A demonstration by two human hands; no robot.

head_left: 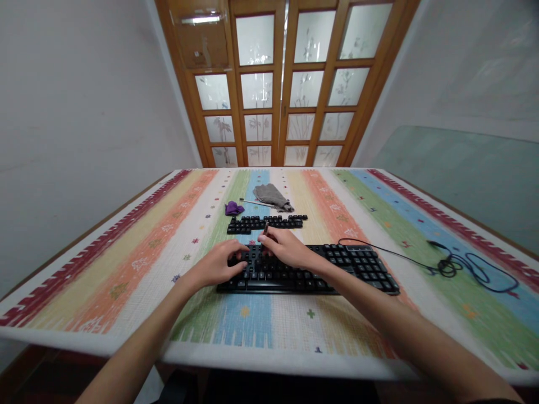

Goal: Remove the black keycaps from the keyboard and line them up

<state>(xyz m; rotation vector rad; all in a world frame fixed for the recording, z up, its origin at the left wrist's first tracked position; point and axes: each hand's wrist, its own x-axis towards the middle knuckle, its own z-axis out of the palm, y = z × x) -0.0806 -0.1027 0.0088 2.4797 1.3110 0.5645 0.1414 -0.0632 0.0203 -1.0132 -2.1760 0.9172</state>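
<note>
A black keyboard (290,283) lies across the striped tablecloth in front of me, and part of its upper left area shows no keycaps. My left hand (221,261) rests on its left end, thumb and fingers apart on the keys. Over the left-middle part of the keyboard, my right hand (280,245) pinches a slim dark tool (266,227) held upright. The tool's lower end is hidden by the fingers, so its kind cannot be made out. Just behind the keyboard, loose black keycaps (240,227) stand in rows.
Behind the keycaps lie a purple cloth (233,209), a grey cloth (272,196) and a thin rod (256,202). The keyboard's cable (448,266) is coiled on the right. A striped tablecloth (147,269) covers the table; a wooden glass-paned door (280,84) stands beyond.
</note>
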